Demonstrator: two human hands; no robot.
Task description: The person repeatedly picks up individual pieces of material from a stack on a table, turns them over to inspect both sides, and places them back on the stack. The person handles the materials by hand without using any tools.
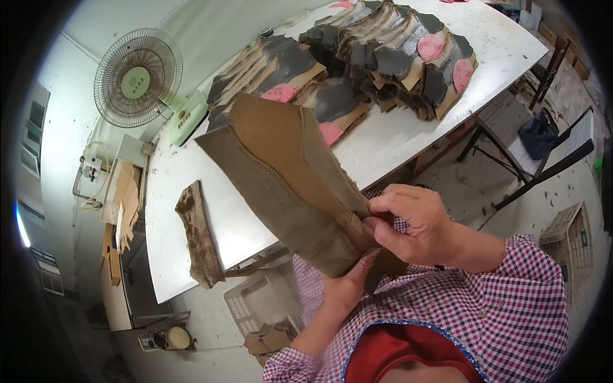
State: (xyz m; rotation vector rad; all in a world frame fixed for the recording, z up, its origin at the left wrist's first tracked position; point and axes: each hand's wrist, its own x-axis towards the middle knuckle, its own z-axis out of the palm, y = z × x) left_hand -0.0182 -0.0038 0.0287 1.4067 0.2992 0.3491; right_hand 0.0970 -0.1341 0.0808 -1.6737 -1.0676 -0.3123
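Above the near edge of the table, a brown boot upper [287, 185] with stitched seams is held up at a slant. Its foot end lies toward me, and part of it is hidden by my fingers. My left hand [345, 287] grips it from below, thumb on the outer face. At its right edge, my right hand [408, 223] is closed, thumb and forefinger pinching the side near a small pointed tab. A brown furry strip [201, 236] lies on the white table [172, 274] to the left.
Piles of grey-and-tan boot pieces [396, 57] with pink paper tags [431, 46] cover the far side. A green fan [137, 83] stands left. Below are a plastic crate [239, 303] and, at right, another crate [568, 236] and a chair [511, 147] with a dark bag [539, 135].
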